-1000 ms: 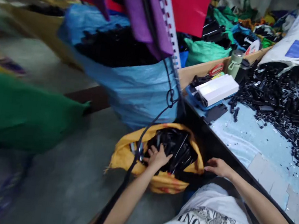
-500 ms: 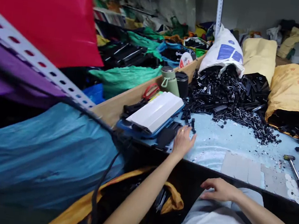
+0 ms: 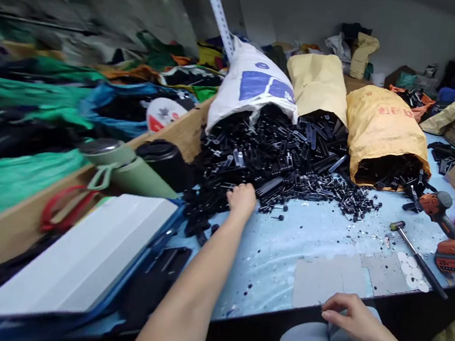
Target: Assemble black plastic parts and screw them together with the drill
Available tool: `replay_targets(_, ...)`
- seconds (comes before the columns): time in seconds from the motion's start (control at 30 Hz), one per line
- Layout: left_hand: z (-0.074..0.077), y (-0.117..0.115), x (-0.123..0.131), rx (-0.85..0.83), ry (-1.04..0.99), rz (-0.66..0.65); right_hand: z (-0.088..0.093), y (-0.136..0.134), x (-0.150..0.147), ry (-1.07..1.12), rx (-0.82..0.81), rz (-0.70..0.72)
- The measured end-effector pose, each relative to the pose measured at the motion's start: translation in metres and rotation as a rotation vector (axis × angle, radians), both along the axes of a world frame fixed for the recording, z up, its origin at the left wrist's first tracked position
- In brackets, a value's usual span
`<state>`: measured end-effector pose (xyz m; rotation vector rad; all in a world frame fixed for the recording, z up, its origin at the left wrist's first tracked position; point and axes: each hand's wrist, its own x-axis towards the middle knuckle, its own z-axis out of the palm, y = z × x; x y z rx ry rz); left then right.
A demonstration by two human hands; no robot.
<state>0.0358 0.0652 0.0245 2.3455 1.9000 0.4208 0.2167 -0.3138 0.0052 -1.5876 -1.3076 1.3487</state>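
My left hand [image 3: 243,199] reaches to the front edge of a big heap of small black plastic parts [image 3: 272,159] on the blue-covered table [image 3: 266,264]. Its fingers bend down among the parts, and the fingertips are hidden, so I cannot tell whether anything is between them. Above my lap, by the table's front edge, my right hand [image 3: 350,315] hangs loosely curled. Thumb and fingers are apart there, with nothing seen in them. Several small headed black pieces [image 3: 356,200] spill out from the heap to the right.
Behind the heap lie a white sack [image 3: 254,85], a tan sack [image 3: 316,84] and a yellow sack [image 3: 385,129]. A hammer [image 3: 416,257] and a cordless drill [image 3: 451,237] are at right. At left are a green flask [image 3: 132,167] and a white box-like object [image 3: 79,257].
My view has swung right and closer to the table. My left hand has moved from beside the black flat items forward to the heap. My right hand stays over my lap.
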Motion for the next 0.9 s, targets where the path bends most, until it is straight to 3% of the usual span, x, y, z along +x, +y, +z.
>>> replay_targets(0.1,-0.004,-0.002,-0.001,0.001,0.087,-0.013,0.000,0.010,0.001,0.007,0.061,-0.034)
replay_targets(0.33,-0.029,-0.056,0.008,-0.077,0.165,-0.018,-0.001,0.039,0.009,0.024,0.155,-0.070)
replay_targets(0.5,-0.017,-0.093,0.018,-0.095,0.064,-0.016,0.003,0.052,0.010,0.033,0.212,-0.086)
replay_targets(0.57,-0.010,-0.127,0.026,-0.117,-0.151,-0.118,-0.001,0.056,0.013,0.093,0.212,-0.198)
replay_targets(0.67,-0.005,-0.196,0.042,-0.275,-0.537,-0.386,-0.007,0.064,0.018,0.237,0.242,-0.366)
replay_targets(0.77,-0.005,-0.242,0.055,-0.444,-0.724,-0.634,-0.010,0.070,0.020,0.322,0.274,-0.407)
replay_targets(0.83,-0.007,-0.238,0.051,-0.469,-0.761,-0.578,-0.011,0.070,0.021,0.348,0.234,-0.426)
replay_targets(0.9,-0.008,-0.207,0.033,-0.360,-0.663,-0.296,-0.011,0.068,0.024,0.392,0.152,-0.462)
